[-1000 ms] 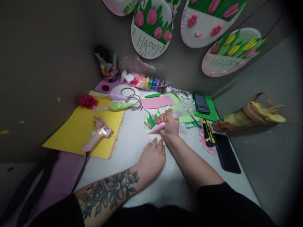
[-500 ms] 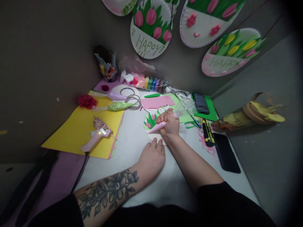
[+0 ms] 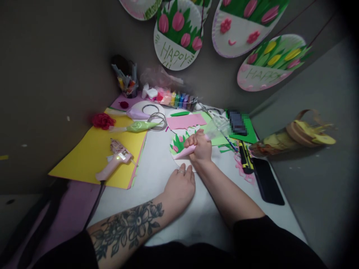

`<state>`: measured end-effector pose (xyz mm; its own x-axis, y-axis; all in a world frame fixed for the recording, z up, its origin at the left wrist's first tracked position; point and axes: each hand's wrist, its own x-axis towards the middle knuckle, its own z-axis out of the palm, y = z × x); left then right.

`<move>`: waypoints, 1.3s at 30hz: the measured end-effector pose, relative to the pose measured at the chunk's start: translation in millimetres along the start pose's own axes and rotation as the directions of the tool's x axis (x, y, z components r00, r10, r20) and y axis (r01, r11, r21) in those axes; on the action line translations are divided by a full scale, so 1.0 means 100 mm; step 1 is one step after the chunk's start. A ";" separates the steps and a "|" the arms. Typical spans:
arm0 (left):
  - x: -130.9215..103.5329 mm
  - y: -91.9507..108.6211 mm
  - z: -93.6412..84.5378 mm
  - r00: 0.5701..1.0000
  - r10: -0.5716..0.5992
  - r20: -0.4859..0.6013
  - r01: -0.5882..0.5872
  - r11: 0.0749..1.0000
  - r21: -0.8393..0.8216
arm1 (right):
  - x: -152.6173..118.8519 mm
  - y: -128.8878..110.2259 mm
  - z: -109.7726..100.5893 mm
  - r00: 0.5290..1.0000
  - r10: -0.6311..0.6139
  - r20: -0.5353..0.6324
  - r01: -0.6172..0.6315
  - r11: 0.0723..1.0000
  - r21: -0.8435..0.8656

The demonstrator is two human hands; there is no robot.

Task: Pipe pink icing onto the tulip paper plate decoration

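Note:
My right hand [image 3: 201, 147] is wrapped round a pink piping bag [image 3: 186, 151], whose clear plastic end sticks out behind the fist. The bag's tip slants down to the left over a white paper plate [image 3: 179, 161]. Paper grass and small pink tulips [image 3: 178, 144] cover the plate's far part; my right hand and the bag hide some of it. My left hand [image 3: 181, 183] lies with its fingers stretched out on the plate's near edge, a ring on one finger.
At left a pink glue gun [image 3: 114, 164] lies on yellow paper [image 3: 84, 155]. Green [image 3: 140, 126] and purple piping bags [image 3: 137, 113] lie behind it. A yellow-black cutter [image 3: 245, 158], a black phone [image 3: 267, 181] and a bottle [image 3: 288, 138] are at right. Decorated plates [image 3: 179, 56] hang above.
Both hands and the piping bag look nearly the same. The view has shifted very slightly.

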<state>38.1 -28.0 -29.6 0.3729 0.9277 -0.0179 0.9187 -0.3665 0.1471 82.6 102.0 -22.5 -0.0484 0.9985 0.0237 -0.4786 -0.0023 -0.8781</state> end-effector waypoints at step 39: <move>0.01 0.00 0.00 0.999 -0.001 0.037 0.000 1.000 0.014 | 0.00 -0.01 -0.01 1.000 0.017 -0.013 -0.016 0.999 0.052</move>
<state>38.5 -27.4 -29.7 0.3765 0.9248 -0.0545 0.9207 -0.3670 0.1329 84.3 102.6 -21.8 -0.0452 0.9990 0.0029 -0.5225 -0.0211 -0.8524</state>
